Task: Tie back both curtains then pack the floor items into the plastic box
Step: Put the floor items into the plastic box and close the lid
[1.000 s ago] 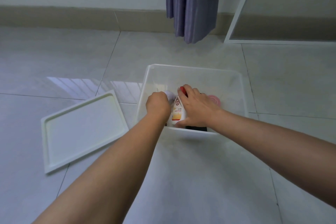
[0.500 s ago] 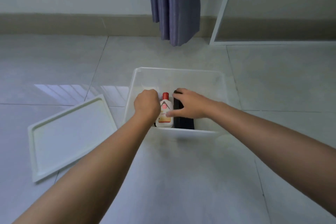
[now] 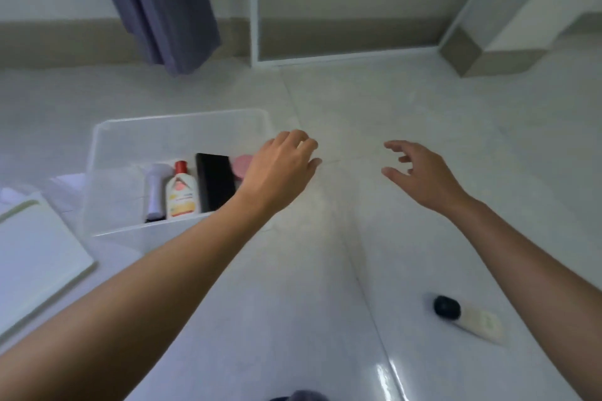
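Clear plastic box [image 3: 107,153] on the floor [image 3: 293,303], holding four items in a row: white bottle [image 3: 155,189], red-capped bottle [image 3: 180,194], black case [image 3: 215,181], pink disc [image 3: 242,164]. Both hands have left it within the last half second. Left hand [image 3: 283,166], loosely curled and empty, hangs past the box's right edge; right hand [image 3: 420,172], fingers spread, empty, further right. One black-capped tube [image 3: 469,319] still lies unpacked near the floor's right side, likely next. Lid [image 3: 35,257] lies left of the box. Curtain [image 3: 163,3] behind.

Purple curtain [image 3: 163,6], clear plastic box [image 3: 182,127], red-capped bottle [image 3: 181,192].
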The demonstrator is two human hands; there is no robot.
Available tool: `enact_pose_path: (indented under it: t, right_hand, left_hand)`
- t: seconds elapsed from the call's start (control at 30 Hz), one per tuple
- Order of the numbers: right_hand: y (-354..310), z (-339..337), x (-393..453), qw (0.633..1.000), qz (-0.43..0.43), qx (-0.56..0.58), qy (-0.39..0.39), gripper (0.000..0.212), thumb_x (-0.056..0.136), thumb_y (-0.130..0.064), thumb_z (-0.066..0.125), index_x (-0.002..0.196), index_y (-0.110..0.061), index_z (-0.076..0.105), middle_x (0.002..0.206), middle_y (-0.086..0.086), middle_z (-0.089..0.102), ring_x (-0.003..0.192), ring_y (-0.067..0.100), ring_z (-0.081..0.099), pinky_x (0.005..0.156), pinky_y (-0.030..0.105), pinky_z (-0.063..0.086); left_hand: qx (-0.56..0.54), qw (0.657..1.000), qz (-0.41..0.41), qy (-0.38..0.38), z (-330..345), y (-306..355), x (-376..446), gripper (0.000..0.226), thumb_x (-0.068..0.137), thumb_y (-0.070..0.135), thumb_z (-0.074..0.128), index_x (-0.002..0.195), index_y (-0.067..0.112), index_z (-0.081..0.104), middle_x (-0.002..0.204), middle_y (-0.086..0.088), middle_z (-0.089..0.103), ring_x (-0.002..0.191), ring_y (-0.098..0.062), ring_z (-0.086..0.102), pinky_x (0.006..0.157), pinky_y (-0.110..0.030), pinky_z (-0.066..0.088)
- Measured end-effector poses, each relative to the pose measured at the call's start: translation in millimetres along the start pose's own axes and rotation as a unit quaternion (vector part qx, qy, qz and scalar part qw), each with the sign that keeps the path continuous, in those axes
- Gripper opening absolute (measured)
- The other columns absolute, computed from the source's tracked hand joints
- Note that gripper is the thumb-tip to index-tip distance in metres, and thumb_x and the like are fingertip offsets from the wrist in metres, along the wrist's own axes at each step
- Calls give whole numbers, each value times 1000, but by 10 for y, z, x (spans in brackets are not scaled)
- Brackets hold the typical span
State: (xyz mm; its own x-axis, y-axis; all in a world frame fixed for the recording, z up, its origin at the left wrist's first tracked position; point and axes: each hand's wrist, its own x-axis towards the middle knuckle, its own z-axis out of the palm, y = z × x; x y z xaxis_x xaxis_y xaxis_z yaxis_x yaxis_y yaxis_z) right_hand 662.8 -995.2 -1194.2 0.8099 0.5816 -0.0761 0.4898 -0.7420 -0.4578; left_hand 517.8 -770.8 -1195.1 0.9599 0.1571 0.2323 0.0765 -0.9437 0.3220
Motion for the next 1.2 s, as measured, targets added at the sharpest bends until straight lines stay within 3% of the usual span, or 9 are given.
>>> enact_pose_path:
  t: [0.13, 0.23, 0.37, 0.53, 0.67, 0.77, 0.97, 1.1, 1.2]
  right_hand:
    - [634, 2, -649, 988, 107, -56, -93, 75, 76, -47, 75, 140, -28, 41, 140, 7, 45, 126, 25, 45, 106, 39, 37]
    - [927, 133, -1092, 959, 165, -92, -211, 92, 61, -58, 81, 137, -36, 35, 135, 4, 40, 123, 25, 43, 101, 40, 41]
    - [1149, 307, -1516, 917, 211, -135, -310, 87, 55, -45, 86, 125, -35, 36, 121, -2, 35, 110, 20, 45, 91, 36, 46]
    - [1245, 376, -1565, 920, 194, -183, -288, 50, 70, -31, 79, 108, -22, 48, 106, 0, 46, 92, 19, 49, 71, 29, 42]
    - [1115, 350, -1363, 924, 173, -186, -285, 43, 73, -33, 77, 106, -19, 53, 100, 0, 55, 89, 19, 54, 70, 30, 44]
    - [878, 277, -1094, 945, 167, -150, -238, 36, 74, -41, 76, 96, -21, 55, 92, 0, 60, 81, 17, 57, 64, 31, 45]
    - [-169, -59, -301, 989, 104, -40, -98, 46, 81, -53, 67, 105, -18, 51, 93, 6, 57, 78, 24, 56, 58, 30, 40]
    - [-1048, -290, 198, 1000, 23, -1, -11, 44, 85, -52, 61, 105, -15, 48, 96, 9, 55, 83, 27, 54, 66, 34, 39]
    - [-1645, -348, 530, 999, -22, 41, 9, 44, 85, -52, 61, 105, -14, 48, 98, 9, 58, 82, 29, 57, 69, 41, 51]
  left_hand:
    - [-2, 998, 51, -32, 202, 252, 3, 33, 97, 29, 50, 119, 7, 61, 124, -11, 59, 114, -31, 54, 91, -41, 47]
    - [5, 995, 81, -57, 363, 392, -55, 32, 96, 29, 51, 118, 8, 61, 122, -11, 60, 110, -32, 56, 87, -41, 47]
    - [0, 992, 93, -88, 554, 554, -117, 34, 98, 31, 47, 124, 10, 57, 128, -9, 56, 115, -29, 53, 91, -37, 45]
    - [2, 992, 89, -87, 593, 600, -128, 34, 98, 30, 46, 123, 9, 57, 128, -9, 55, 114, -29, 53, 90, -36, 44]
    - [3, 992, 95, -78, 478, 535, -103, 34, 98, 29, 46, 123, 8, 57, 128, -10, 56, 113, -30, 53, 89, -36, 43]
    - [5, 993, 109, -55, 284, 420, -34, 33, 98, 29, 48, 121, 8, 58, 125, -9, 57, 110, -30, 55, 84, -37, 45]
    - [66, 988, 135, -11, -530, -210, 195, 32, 96, 29, 49, 116, 6, 60, 117, -14, 60, 101, -36, 57, 76, -47, 52]
    - [106, 990, 91, -20, -1157, -790, 104, 35, 96, 30, 50, 123, 10, 57, 123, -11, 57, 109, -33, 54, 86, -45, 50]
    - [124, 990, 47, -38, -1413, -1173, -106, 37, 96, 33, 48, 126, 12, 55, 125, -9, 56, 112, -30, 54, 87, -44, 51]
